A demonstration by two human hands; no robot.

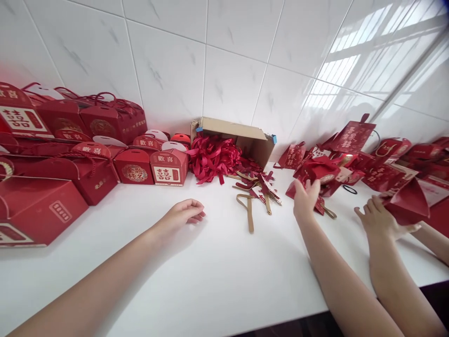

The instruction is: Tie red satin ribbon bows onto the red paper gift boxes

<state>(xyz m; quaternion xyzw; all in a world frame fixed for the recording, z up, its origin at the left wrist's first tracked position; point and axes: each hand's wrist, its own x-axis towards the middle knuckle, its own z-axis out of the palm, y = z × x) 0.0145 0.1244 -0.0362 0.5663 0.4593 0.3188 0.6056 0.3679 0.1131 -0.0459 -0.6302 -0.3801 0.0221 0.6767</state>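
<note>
A white tiled wall (231, 89) with grey veining stands behind a smooth white tabletop (224, 281); on your left, red cardboard gift boxes with gold and white lettering (168, 167) are lined up and stacked; near the middle, an open brown cardboard carton (233, 127) lies against the wall, with a heap of shiny crimson ribbons (213, 157) at its mouth; flat tan straps (250, 215) and small red tags lie just in front.

Your left hand (185, 213) is over the bare tabletop, its fingers loosely bent, thumb slightly apart, nothing visible between them; your right hand (306, 201) is at a small red folded-paper box (321, 169), which sits among other red pieces right of the ribbons; thumb and forefinger show apart, but you cannot tell whether the fingers clamp it; to its right, a co-worker's hand (380, 222) is beside a larger red box (409, 203).
</note>
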